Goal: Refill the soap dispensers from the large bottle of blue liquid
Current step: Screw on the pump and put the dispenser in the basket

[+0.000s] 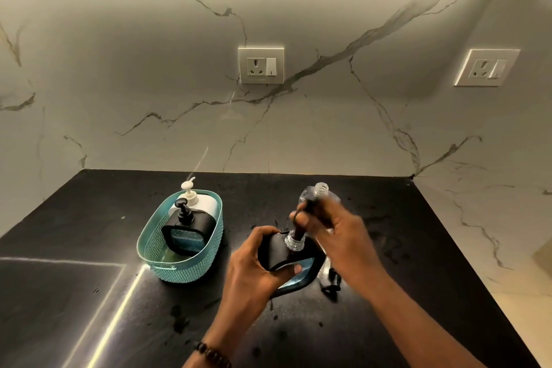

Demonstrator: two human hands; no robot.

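My left hand (pixel 254 260) grips a black soap dispenser (pixel 276 251) with a clear threaded neck, tilted on the dark counter. My right hand (pixel 337 233) holds a black pump head (pixel 301 218) at that neck, its stem inside the opening. Behind my right hand stands a clear bottle (pixel 318 191) with an open threaded mouth, mostly hidden. A teal basket (pixel 167 251) at the left holds a black pump dispenser (pixel 188 227) and a white pump dispenser (pixel 198 199). I see no large bottle of blue liquid.
A small black part (pixel 331 279) lies on the black counter (pixel 358 323) below my right wrist. Marble walls with two sockets (pixel 260 64) (pixel 487 67) rise behind and to the right. A glossy dark panel (pixel 53 308) sits at the front left.
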